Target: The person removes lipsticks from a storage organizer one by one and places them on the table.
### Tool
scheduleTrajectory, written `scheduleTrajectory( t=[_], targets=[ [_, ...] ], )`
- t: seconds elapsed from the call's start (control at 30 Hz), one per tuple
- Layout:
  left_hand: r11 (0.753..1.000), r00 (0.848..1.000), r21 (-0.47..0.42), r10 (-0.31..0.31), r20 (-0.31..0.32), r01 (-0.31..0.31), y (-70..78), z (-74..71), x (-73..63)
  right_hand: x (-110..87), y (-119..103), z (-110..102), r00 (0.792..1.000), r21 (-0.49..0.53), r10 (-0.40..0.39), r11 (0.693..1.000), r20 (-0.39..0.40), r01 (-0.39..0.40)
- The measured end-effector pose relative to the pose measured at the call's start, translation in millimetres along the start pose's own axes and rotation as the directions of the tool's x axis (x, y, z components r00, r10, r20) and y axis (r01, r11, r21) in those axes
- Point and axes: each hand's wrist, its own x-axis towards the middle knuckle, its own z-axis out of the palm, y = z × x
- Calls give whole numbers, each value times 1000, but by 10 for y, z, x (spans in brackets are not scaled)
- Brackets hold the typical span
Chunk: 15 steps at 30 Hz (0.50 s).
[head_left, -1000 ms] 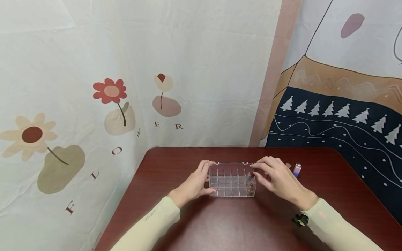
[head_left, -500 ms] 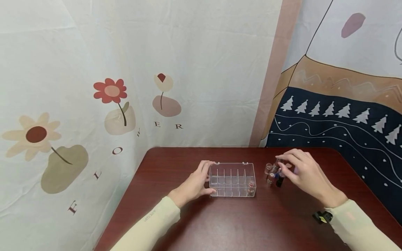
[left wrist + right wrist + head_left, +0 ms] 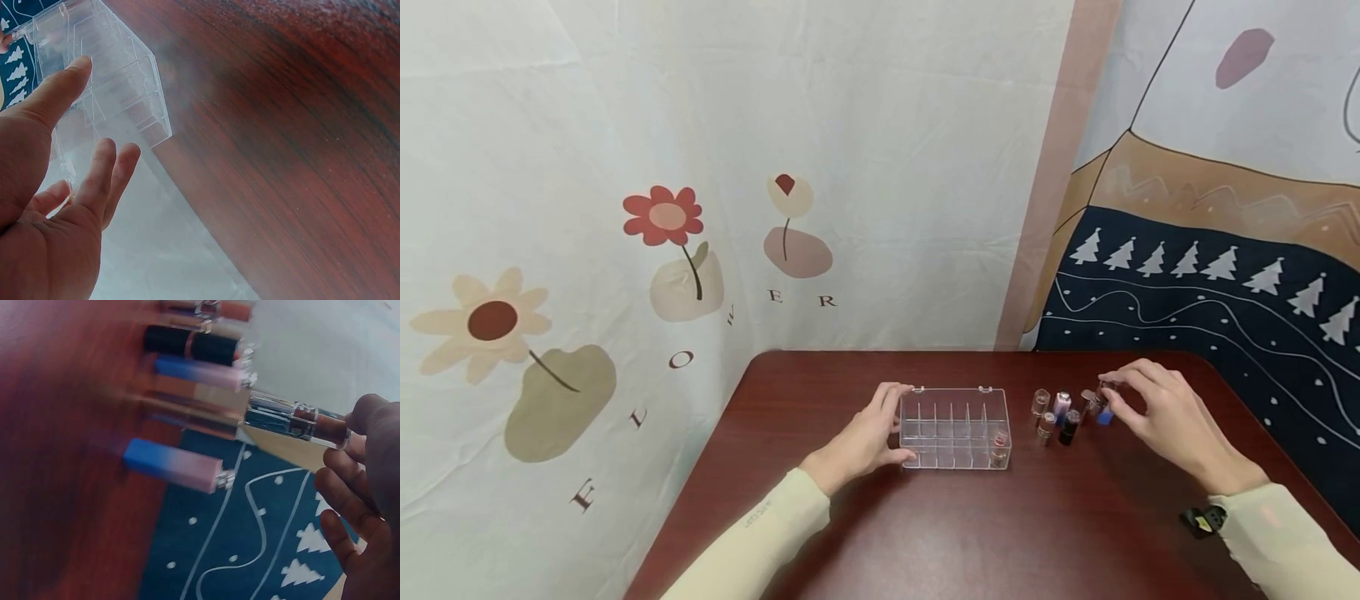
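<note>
My left hand (image 3: 868, 429) grips the left end of a clear divided box (image 3: 955, 429), its thumb at the front corner and fingers at the back. That end of the box (image 3: 119, 81) also shows in the left wrist view. One lipstick tube (image 3: 999, 450) stands in the front right compartment. To the right of the box, my right hand (image 3: 1176, 421) pinches a clear lipstick tube (image 3: 297, 419) with a brownish section, above the table. Below it stands a blue-and-pink lipstick (image 3: 175, 465), and other tubes stand just to its left.
Several lipsticks stand in a loose group right of the box: clear tubes (image 3: 1040, 403), a black tube (image 3: 1070, 427) and another pink-and-blue one (image 3: 1062, 407). The brown table (image 3: 925, 533) meets fabric hangings (image 3: 887, 208) at its back and right.
My right hand has moved right from above the box's right end, past the standing lipsticks, with the clear tube in its fingers. My left hand and the box have stayed in place.
</note>
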Motion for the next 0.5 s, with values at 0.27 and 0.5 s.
scheduleTrajectory(
  t=[0.27,0.5],
  targets=[
    [1000,1000,-14,3,4,-3,-12,7,-4,-180,98,136,994,-15,56,998,96,-55],
    [1000,1000,-9,2,0,-2,-6,-3,2,-277,140,240,990,-9,31,1000,141,-30]
  ],
)
